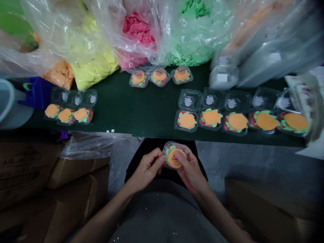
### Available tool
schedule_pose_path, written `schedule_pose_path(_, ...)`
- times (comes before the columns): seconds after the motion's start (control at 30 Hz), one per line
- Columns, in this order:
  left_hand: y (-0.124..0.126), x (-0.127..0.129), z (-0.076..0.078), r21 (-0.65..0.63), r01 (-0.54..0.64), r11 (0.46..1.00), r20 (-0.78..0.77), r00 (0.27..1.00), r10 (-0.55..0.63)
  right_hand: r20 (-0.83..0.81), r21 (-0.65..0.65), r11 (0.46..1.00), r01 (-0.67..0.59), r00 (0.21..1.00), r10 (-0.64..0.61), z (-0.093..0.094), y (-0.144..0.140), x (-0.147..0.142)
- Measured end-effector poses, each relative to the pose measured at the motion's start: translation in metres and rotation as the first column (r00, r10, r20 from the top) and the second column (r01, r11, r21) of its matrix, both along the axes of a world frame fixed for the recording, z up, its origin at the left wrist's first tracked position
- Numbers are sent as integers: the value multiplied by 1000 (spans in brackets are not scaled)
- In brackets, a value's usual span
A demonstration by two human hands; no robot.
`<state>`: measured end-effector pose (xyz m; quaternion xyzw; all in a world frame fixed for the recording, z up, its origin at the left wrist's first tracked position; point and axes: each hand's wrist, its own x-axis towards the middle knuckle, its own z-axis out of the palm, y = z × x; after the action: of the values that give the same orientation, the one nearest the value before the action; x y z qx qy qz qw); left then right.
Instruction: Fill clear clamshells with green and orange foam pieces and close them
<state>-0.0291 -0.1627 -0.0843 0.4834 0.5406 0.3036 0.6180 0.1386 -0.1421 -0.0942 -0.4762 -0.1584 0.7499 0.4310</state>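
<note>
Both hands gripped a filled clamshell (174, 156) at the lap, 6 o'clock of the table (152, 114), left hand (145, 168) pinching its rim, right hand (189, 170) cupping it, apparently pressing the lid shut, needing even squeeze

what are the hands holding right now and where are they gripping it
Both hands hold one small clear container of orange and green pieces. The right hand grips its right side; the left hand pinches its left edge.

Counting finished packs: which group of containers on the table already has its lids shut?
The three closed containers at the back centre, by the pink bag; the other rows lie open.
</note>
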Motion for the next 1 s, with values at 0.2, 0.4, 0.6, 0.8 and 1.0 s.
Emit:
schedule_pose_path(0.2, -6, 13, -8, -2, -134, 991, 11, 991, 134, -6, -21, 999, 48, 999, -48, -4, -8, -1)
schedule_pose_path(0.4, -12, 10, -16, -23, -113, 993, -15, 994, 112, 19, -65, 992, 112, 994, -111, -13, -9, -6)
schedule_pose_path(0.6, -14, 3, -4, -38, -111, 993, 11, 994, 111, 31, -14, 993, 117, 993, -117, -7, -9, -13)
schedule_pose_path(0.8, -14, 19, -6, -74, -260, 963, 141, 953, 269, 37, -29, 991, 128, 991, -127, -3, -6, -13)
schedule_pose_path(1.0, -12, 21, -18, -112, -284, 952, 225, 926, 303, -9, -32, 994, 101, 995, -101, -12, -1, -10)
